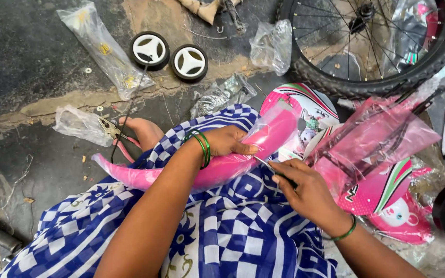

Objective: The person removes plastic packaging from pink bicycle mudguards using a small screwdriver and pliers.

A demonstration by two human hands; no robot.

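While blue-white checked cloth (pixel 243 231) covers lap, right hand (pixel 305 190) pinches thin metal tool (pixel 265 164), tip against pink mudguard (pixel 207 172); left hand (pixel 227 141), green bangles (pixel 203 148) at wrist, fingers curled over wrapped mudguard lying across lap; pink parts in plastic bag (pixel 382 139) just right; pliers (pixel 110 128) left on floor; two small white wheels (pixel 170 55) beyond; spoked bicycle wheel (pixel 372 41) far right.
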